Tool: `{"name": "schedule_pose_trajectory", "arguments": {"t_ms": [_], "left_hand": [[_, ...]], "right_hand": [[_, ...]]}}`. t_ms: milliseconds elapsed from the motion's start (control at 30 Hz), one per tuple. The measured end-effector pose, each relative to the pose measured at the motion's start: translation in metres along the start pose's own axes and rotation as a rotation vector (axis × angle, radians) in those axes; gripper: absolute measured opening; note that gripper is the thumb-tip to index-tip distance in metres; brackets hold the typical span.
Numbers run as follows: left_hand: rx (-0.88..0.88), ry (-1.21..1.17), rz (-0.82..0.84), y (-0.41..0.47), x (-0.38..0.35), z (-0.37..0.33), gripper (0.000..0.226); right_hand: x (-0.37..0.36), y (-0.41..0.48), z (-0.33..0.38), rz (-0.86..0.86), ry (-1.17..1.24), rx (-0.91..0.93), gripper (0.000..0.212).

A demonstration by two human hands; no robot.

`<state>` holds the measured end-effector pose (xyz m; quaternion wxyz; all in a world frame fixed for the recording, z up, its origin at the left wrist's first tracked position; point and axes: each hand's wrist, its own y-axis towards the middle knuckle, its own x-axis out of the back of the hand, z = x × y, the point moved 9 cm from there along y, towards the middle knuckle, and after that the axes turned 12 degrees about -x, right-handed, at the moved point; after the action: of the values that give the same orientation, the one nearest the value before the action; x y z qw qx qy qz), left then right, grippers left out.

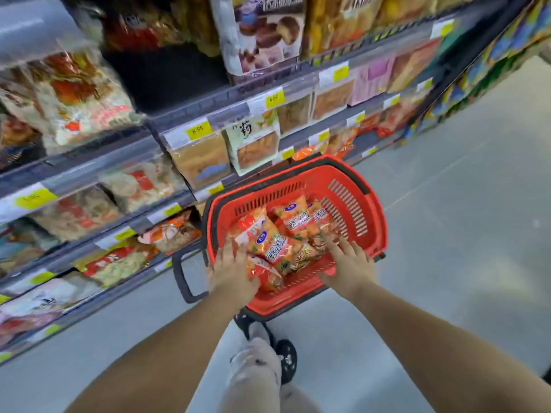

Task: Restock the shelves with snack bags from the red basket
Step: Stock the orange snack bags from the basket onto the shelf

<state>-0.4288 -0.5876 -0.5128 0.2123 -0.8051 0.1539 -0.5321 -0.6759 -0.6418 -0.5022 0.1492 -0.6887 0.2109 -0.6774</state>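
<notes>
Well, from my head camera I look down past both forearms into the red basket (351, 186), which stands on the grey floor (447, 234) just beside the shelves (208, 105), its black handle (182, 275) sticking out toward them. The snack bags (268, 242) lie heaped in the basket's bottom, several orange and red packets overlapping at loose angles, none of them on a shelf yet. My left hand (231, 271) lies at the near left of the heap, fingers fairly straight along the pile and thumb against the edge of the nearest packet. I can't tell whether it pinches that packet yet. My right hand (348, 263) is spread wide, fingertips touching the packets on the right side and curled round nothing. These bags look light, puffy and glossy, so I expect them to slide over each other and crackle, and whatever is inside may crush. I would take one by a sealed end or cradle it flat across the middle, not squeeze it. The lower shelves, with their yellow price tags (196, 131), hold similar red and orange packs.
</notes>
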Motion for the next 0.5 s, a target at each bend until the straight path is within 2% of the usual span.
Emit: {"name": "schedule_pose_trajectory", "arguments": {"t_ms": [300, 400, 500], "left_hand": [[0.109, -0.124, 0.049, 0.103, -0.044, 0.012, 0.076], [0.169, -0.299, 0.077, 0.133, -0.072, 0.018, 0.081], [0.305, -0.52, 0.06, 0.157, -0.105, 0.026, 0.082]], "right_hand": [[-0.032, 0.101, 0.014, 0.133, 0.037, -0.015, 0.086], [-0.046, 0.133, 0.018, 0.15, 0.049, -0.014, 0.082], [-0.064, 0.167, 0.018, 0.181, 0.039, -0.001, 0.082]]}}
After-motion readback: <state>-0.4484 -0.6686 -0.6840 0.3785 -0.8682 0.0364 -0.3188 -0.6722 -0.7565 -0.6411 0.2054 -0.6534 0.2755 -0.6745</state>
